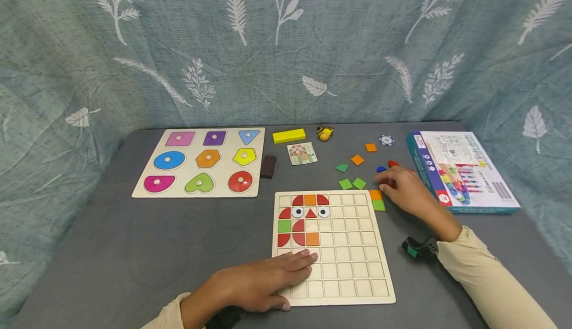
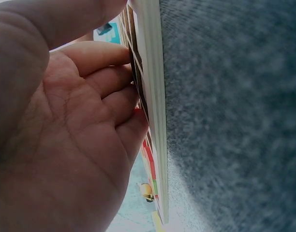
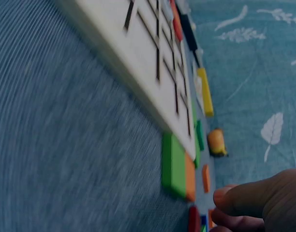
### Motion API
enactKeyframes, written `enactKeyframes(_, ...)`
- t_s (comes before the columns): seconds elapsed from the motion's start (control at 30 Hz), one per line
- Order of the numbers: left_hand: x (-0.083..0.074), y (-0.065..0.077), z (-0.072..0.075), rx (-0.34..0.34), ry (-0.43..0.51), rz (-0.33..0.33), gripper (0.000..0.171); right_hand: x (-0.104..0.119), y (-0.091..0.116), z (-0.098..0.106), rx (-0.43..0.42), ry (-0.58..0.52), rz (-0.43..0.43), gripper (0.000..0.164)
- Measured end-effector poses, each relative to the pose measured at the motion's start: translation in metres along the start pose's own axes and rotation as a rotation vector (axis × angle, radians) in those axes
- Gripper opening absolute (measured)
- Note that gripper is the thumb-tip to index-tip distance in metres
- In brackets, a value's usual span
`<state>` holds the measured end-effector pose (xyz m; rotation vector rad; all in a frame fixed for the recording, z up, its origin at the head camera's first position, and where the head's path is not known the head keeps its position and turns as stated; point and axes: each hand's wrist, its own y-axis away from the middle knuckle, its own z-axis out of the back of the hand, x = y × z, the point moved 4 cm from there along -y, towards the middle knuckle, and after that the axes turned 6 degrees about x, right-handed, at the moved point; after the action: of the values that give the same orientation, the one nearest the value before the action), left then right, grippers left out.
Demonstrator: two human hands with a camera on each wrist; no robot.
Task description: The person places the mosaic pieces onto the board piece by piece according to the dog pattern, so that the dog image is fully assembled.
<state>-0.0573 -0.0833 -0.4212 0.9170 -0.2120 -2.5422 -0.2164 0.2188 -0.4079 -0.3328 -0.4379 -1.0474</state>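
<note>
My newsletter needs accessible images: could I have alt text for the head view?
A person's left grip rests on a wooden grid board partly filled with coloured tiles; the right grip is beside loose pieces near the board's upper-right corner. On the grey tabletop, a knobbed shape puzzle lies at upper left and a box at right.

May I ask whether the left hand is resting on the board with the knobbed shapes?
No, the left hand rests on the gridded board, apart from the knobbed board.
</note>
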Motion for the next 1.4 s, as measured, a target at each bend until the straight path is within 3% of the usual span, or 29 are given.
enactKeyframes(0.13,-0.001,0.000,0.000,0.005,0.000,0.003,0.070,-0.007,0.003,0.003,-0.022,0.042,-0.043,0.025)
enactKeyframes(0.3,-0.002,-0.001,0.001,0.005,0.010,0.002,0.070,-0.008,0.002,0.004,-0.033,0.071,-0.037,0.022)
enactKeyframes(0.67,-0.002,-0.001,0.002,-0.001,0.009,-0.006,0.070,-0.003,-0.003,0.003,0.010,0.112,-0.048,0.027)
enactKeyframes(1.1,-0.001,0.000,0.001,0.007,0.006,0.005,0.069,0.006,-0.007,0.002,-0.047,0.062,0.031,0.014)
enactKeyframes(1.4,-0.001,0.000,0.001,0.008,0.021,0.013,0.070,0.043,-0.010,-0.010,0.045,-0.107,0.085,0.015)
